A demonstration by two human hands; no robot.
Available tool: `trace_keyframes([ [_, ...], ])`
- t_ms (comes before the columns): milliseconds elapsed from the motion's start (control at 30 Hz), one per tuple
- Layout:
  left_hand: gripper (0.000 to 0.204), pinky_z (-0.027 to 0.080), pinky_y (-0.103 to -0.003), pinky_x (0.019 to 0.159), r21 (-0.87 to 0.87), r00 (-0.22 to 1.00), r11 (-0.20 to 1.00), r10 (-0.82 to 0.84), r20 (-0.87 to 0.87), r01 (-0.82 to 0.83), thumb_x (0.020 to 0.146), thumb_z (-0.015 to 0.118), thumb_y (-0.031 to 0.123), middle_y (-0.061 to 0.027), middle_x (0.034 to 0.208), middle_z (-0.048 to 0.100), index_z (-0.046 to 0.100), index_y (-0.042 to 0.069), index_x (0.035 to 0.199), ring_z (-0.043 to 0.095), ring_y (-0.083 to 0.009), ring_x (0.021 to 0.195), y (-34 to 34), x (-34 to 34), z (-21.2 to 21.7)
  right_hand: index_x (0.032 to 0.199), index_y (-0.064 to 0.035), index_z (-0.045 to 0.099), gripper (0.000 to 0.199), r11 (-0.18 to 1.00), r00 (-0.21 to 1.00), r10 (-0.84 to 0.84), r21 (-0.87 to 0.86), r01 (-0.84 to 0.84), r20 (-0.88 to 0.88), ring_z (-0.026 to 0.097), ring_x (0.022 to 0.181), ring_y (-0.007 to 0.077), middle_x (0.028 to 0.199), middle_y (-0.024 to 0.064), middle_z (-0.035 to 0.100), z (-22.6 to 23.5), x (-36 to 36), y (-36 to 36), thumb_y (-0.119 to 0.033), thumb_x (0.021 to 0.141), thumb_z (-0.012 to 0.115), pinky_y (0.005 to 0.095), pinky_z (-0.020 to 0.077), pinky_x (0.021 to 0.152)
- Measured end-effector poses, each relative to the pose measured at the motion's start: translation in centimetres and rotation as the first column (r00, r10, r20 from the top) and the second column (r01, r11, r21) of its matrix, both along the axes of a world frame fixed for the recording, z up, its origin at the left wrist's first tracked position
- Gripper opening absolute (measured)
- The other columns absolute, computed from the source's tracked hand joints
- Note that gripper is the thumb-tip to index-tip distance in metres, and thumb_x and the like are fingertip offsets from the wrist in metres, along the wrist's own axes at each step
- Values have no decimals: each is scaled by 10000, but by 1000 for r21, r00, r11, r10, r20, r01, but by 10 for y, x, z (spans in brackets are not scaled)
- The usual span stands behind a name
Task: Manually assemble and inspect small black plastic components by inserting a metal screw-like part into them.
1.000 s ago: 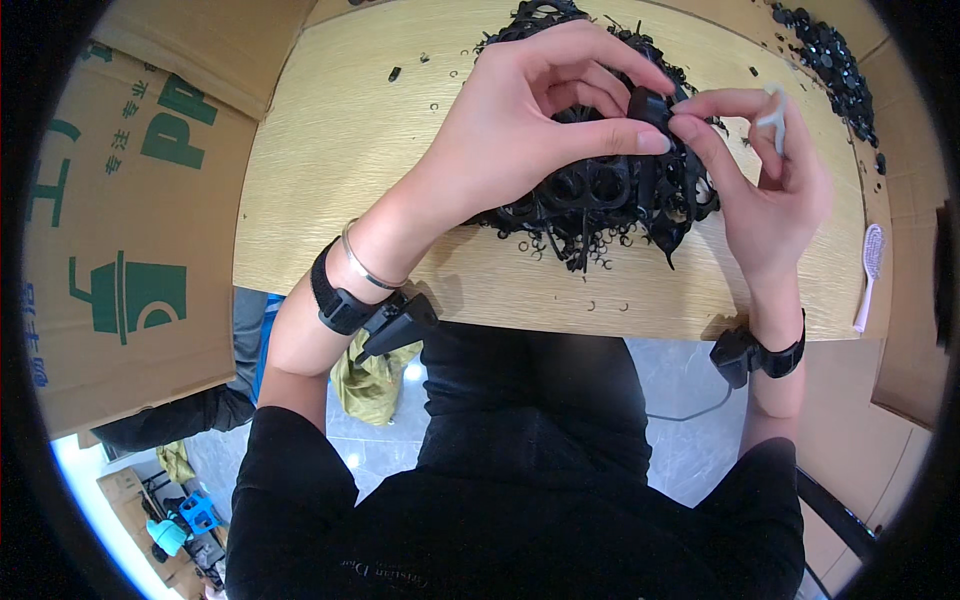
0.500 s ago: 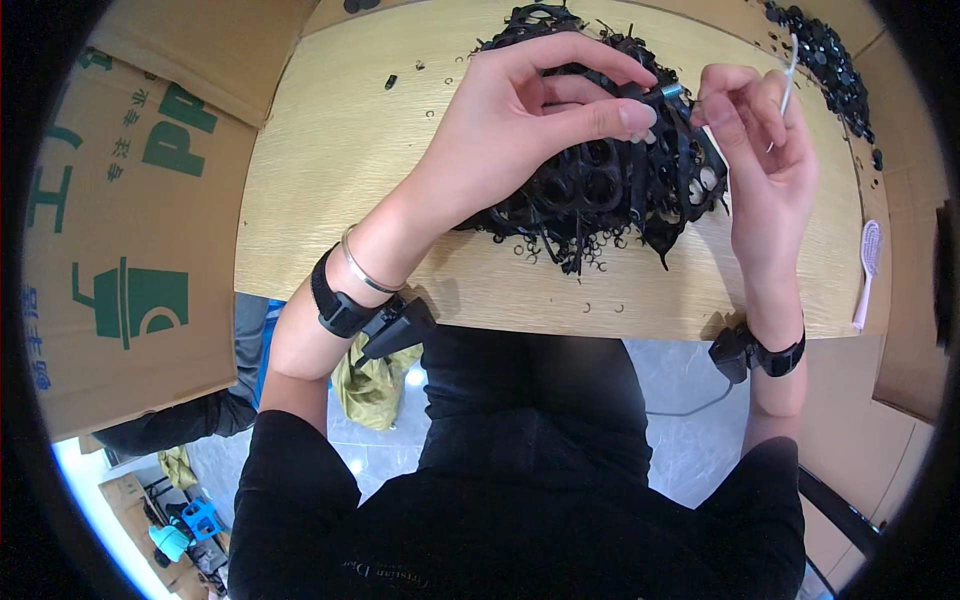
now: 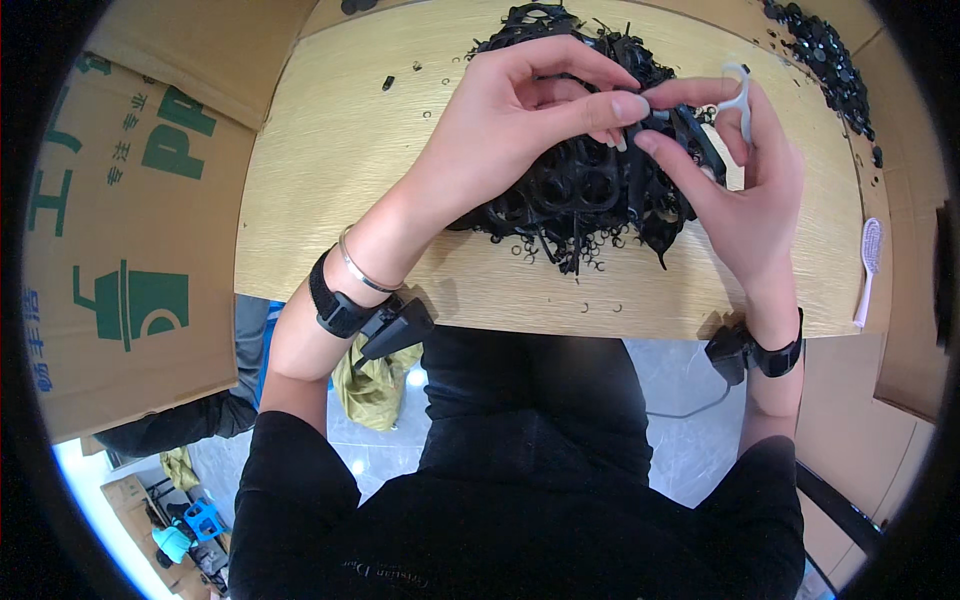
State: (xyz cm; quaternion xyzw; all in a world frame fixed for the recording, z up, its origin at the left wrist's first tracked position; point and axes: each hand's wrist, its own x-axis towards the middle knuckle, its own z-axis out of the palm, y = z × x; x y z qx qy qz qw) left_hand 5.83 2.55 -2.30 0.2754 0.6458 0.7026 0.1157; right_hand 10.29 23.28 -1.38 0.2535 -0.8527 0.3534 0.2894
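A heap of black rubber sheets with round holes lies on the wooden table. Above the heap, my left hand pinches a black rubber piece between thumb and forefinger. My right hand holds the same black piece from the other side and also grips a small white tool that sticks up past its fingers. The fingertips of both hands meet over the heap's right part.
Small black rings are scattered on the table near its front edge. More black parts lie at the far right. A white and pink brush rests on the right. Cardboard boxes stand at the left.
Both hands have shifted slightly, keeping their hold on the black piece. The white tool in my right hand has tilted from upright at the far right to nearer the fingertips.
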Motion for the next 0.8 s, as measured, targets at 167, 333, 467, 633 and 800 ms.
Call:
trace_keyframes([
  [167,240,542,-251,800,-9,998,1000,-26,49,27,886,700,82,-77,1017,689,658,-14,1101,668,-127,893,0,1,-1,889,-54,674,216,996,994,-76,33,79,-73,439,554,92,598,20,412,-1,0,-1,-8,718,799,225,379,522],
  [333,257,545,-262,836,-61,998,998,-17,-54,14,848,727,35,-80,1056,684,663,-10,1092,664,-125,914,1,1,-5,861,-34,656,163,988,986,-150,35,147,79,546,612,74,666,49,599,-6,0,-1,5,757,776,217,439,573],
  [467,281,538,-280,885,-29,980,999,-47,-196,42,824,733,-4,-100,1135,665,661,-12,1095,656,-134,966,2,-1,-7,796,-27,504,226,877,950,152,-480,-3,272,618,749,79,892,91,712,-8,-5,-2,26,828,721,221,494,727],
  [633,277,531,-290,912,36,994,999,2,-114,2,846,705,-14,-110,1144,661,647,-17,1117,654,-157,1014,0,-2,-4,752,-72,371,347,802,922,137,-586,110,361,634,845,115,923,135,703,-7,-6,0,52,864,675,261,499,837],
  [800,243,524,-293,925,-37,997,998,52,-58,-55,881,681,19,-123,1159,659,643,-19,1118,664,-177,1009,0,-1,-2,748,-72,346,369,768,981,143,-640,-27,130,620,908,137,974,148,675,-12,-7,-3,71,864,666,276,495,880],
])
